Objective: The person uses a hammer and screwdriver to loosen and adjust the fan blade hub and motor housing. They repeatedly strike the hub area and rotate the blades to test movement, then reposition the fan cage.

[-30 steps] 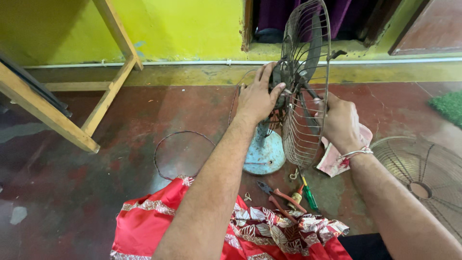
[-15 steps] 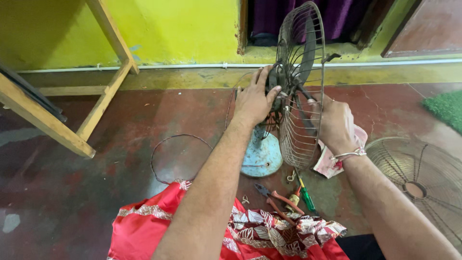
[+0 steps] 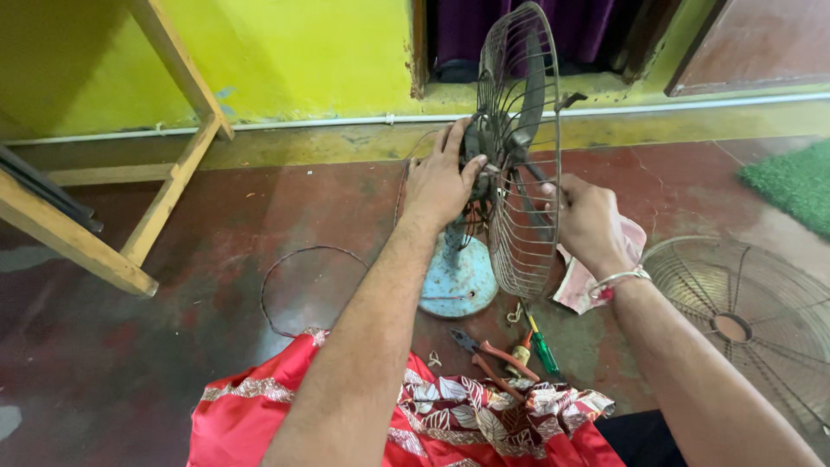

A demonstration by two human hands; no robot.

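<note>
Both hands barely moved over the last second: left hand (image 3: pixel 441 182) still cupped on the motor housing (image 3: pixel 478 151) behind the rear fan guard (image 3: pixel 519 156) at frame centre, right hand (image 3: pixel 588 225) still pinching its wires, so the grip holds steady.

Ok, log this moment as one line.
left hand: gripping fan motor | right hand: at rear grille | pliers, screwdriver: on floor
</note>
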